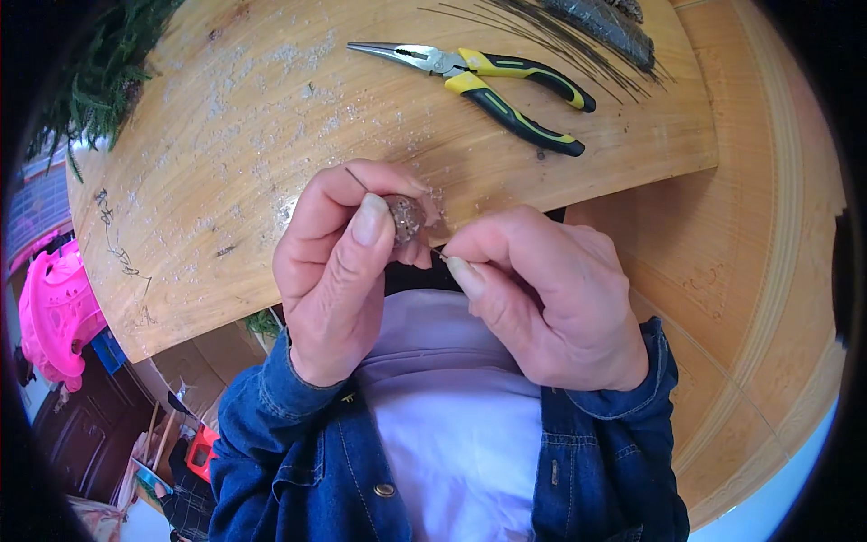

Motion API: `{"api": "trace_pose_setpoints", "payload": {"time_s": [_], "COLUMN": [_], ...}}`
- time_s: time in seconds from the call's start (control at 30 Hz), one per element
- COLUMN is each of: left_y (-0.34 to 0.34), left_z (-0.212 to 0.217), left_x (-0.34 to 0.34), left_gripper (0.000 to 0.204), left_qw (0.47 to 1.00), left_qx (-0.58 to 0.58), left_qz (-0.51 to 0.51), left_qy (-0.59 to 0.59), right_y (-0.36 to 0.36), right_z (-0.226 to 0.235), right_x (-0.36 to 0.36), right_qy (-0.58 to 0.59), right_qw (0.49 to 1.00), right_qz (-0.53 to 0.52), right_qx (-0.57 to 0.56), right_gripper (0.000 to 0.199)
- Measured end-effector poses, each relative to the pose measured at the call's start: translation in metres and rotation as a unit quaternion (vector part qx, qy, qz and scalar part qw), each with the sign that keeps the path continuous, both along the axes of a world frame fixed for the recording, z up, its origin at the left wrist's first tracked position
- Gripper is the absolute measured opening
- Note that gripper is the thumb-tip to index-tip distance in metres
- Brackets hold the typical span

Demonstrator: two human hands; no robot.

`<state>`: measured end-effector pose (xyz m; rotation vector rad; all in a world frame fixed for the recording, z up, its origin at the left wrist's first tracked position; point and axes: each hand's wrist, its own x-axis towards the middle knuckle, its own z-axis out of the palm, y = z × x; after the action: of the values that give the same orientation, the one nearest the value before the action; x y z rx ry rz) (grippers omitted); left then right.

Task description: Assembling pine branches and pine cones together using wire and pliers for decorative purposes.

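Left hand (330,262) pinches a speckled lump (406,219) near centre, right hand (569,298) pinches a wire (439,253) just beside it, their joining seemingly unfinished, while spare wires (531,32) lie far right.

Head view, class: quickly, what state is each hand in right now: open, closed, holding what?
Left hand: closed, holding a small, rounded brown piece with whitish flecks.
Right hand: closed, thumb and forefinger pinching a thin, dark, wire-like strand.

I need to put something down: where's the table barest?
Between the pliers and right hand, and from the pliers to the table's right edge. Crowded: wires top right, greenery upper left, pale flecks across the left half.
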<state>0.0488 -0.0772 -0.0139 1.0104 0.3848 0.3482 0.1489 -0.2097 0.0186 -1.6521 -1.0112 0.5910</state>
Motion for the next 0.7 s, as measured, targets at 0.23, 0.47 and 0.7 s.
{"api": "trace_pose_setpoints", "payload": {"time_s": [0.23, 0.47, 0.7], "left_y": [0.009, 0.012, 0.007], "left_z": [-0.007, -0.005, 0.001], "left_x": [-0.004, -0.010, -0.011], "left_gripper": [0.026, 0.030, 0.031], "left_qw": [0.973, 0.957, 0.988], "left_qx": [-0.207, -0.247, -0.043], "left_qz": [-0.080, -0.147, -0.145], "left_qy": [-0.067, -0.041, -0.011], "right_y": [-0.004, -0.014, -0.021], "right_z": [-0.013, 0.000, 0.015], "right_x": [0.003, 0.006, 0.005], "right_qy": [-0.065, -0.116, -0.139], "right_qw": [0.997, 0.991, 0.989], "right_qz": [0.013, 0.057, 0.054], "right_qx": [0.043, 0.023, -0.006], "right_gripper": [0.011, 0.015, 0.023]}}
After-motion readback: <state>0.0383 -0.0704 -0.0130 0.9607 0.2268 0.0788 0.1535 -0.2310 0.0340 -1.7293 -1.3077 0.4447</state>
